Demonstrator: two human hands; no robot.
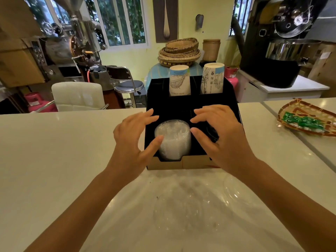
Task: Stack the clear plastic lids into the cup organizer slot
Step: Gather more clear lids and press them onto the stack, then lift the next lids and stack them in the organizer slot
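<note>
A black cup organizer (192, 104) stands on the counter in front of me. A stack of clear plastic lids (173, 140) sits in its front left slot. My left hand (134, 139) is at the stack's left side, fingers spread, thumb touching the lids. My right hand (220, 135) is at the stack's right side, fingers spread, thumb against the lids. Neither hand grips anything. Two stacks of paper cups (179, 80) fill the rear slots, upside down. More clear lids (183, 208) and a loose one (234, 190) lie on clear plastic wrap on the counter near me.
A woven tray with green packets (307, 120) lies on the counter at right. Behind the white counter (63, 151) are a white chair (78, 96), a stool (127, 86), stacked baskets (179, 51) and roasting machines.
</note>
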